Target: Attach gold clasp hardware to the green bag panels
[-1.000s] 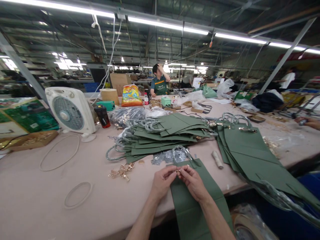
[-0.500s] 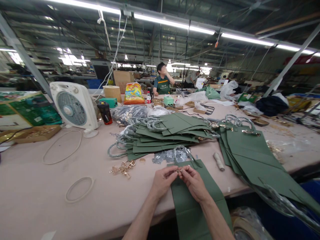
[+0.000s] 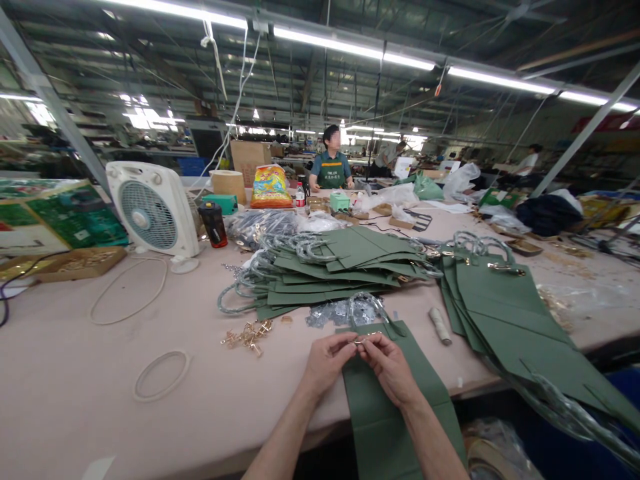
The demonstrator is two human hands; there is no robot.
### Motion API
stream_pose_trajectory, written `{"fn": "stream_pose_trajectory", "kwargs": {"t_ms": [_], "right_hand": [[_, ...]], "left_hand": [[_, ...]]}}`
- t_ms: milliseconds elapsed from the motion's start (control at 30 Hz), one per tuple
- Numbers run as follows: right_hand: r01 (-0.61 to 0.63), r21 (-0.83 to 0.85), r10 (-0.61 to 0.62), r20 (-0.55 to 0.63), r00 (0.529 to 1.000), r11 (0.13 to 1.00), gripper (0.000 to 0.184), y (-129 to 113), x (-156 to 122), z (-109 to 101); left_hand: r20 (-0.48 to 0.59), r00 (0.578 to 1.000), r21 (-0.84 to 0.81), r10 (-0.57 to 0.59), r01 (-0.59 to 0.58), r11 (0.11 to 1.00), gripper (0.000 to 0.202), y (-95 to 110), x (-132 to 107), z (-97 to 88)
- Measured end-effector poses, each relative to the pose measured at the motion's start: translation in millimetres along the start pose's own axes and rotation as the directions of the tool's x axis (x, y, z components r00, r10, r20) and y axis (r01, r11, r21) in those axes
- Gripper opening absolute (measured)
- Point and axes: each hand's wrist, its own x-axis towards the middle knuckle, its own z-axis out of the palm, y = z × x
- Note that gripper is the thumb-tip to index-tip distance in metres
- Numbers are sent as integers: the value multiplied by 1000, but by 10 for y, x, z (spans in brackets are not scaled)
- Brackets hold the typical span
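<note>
Between the fingertips of my left hand (image 3: 325,362) and my right hand (image 3: 389,368) is a small gold metal fitting (image 3: 359,343). Both hands are closed in a pinch on it, and the fingers hide most of its shape. Under them lies a dark green bag panel (image 3: 425,400), its lower part hanging over the table edge. A plastic-wrapped handle (image 3: 351,308) stands up at its top end. Just beyond it are thin grey metal pieces (image 3: 323,315). Left of my hands is a loose heap of gold fittings (image 3: 249,335).
Stacked green panels (image 3: 325,283) with wrapped handles lie ahead. More panels (image 3: 520,313) hang off the table at right, near a short roll (image 3: 440,327). At left are a white fan (image 3: 150,210), a dark bottle (image 3: 214,225) and a ring (image 3: 161,375). A co-worker (image 3: 331,167) faces the table.
The view has shifted slightly. My hands keep their pinch on the small gold fitting in nearly the same place. The co-worker across the table has lowered a raised hand from the head.
</note>
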Motion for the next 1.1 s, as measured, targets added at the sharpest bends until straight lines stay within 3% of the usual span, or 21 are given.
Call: {"fn": "stream_pose_trajectory", "kwargs": {"t_ms": [400,667,933,1100], "right_hand": [[-50,47,48,40,998,998,30,38,29,-57],[-42,66,42,1,999,997,31,75,50,-5],[-194,253,183,68,981,948,29,93,94,-6],[-297,320,266,137,954,900,39,24,92,-24]], "left_hand": [[13,999,-96,-32,33,995,42,61,-5,6],[3,999,-109,-53,53,993,43,51,3,-23],[4,998,-135,-56,56,989,44,63,-10,-47],[24,999,-168,-41,45,985,41,66,-10,-51]]}}
